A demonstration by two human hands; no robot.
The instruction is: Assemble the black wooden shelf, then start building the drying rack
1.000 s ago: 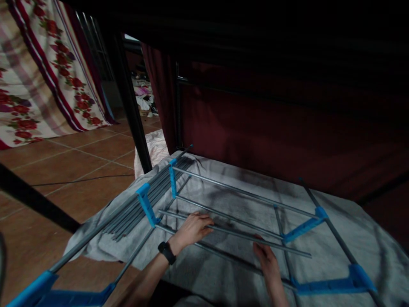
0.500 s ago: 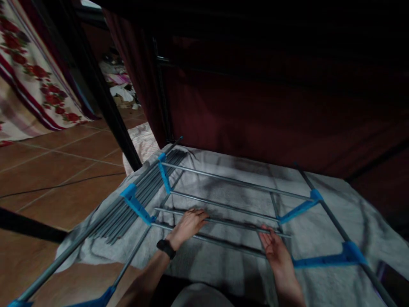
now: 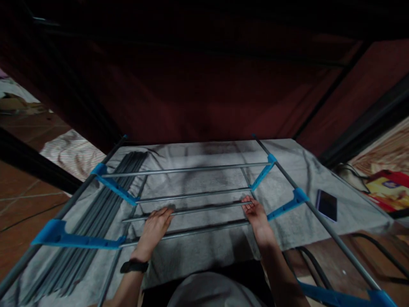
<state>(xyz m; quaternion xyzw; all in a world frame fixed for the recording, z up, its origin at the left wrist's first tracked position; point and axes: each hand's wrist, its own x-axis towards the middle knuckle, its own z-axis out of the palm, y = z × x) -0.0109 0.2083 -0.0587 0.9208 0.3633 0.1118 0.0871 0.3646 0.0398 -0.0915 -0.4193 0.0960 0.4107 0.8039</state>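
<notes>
Rod (image 3: 187, 211) runs left-right across the rack frame (image 3: 287, 204); left hand (image 3: 155, 224) and right hand (image 3: 254, 209) loosely grip its 2 ends.

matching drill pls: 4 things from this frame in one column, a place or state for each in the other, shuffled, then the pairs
1. left hand
2. phone
3. spare rods
4. wristwatch

A. lies dark on the grey cloth, right of the rack
B. worn on the left wrist
C. bundled on the cloth at the left
D. fingers on a loose rod of the rack

Pairs: 1-D, 2-A, 3-C, 4-B
</notes>
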